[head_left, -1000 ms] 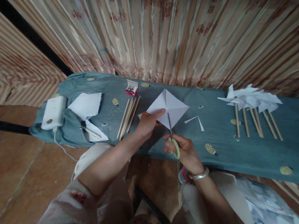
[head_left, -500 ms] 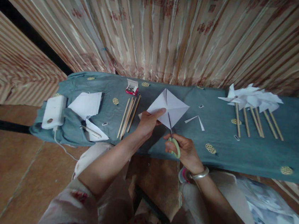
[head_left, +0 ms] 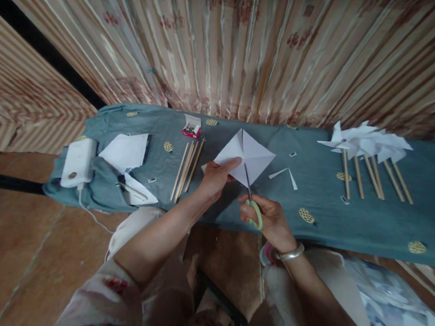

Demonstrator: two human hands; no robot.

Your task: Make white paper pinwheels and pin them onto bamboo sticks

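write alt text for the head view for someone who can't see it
A person's left hand holds a creased white paper square while the right hand holds green-handled scissors, blades reaching in from the paper's near corner. On the blue-green cloth, loose wooden sticks and an open red box lie left, white pinwheels right.

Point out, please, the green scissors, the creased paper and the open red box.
Green-handled scissors [head_left: 258, 213]: head view, on the handle.
Creased paper square [head_left: 247, 151]: head view, on its upper face.
Open red box [head_left: 191, 135]: head view, on its front wall.
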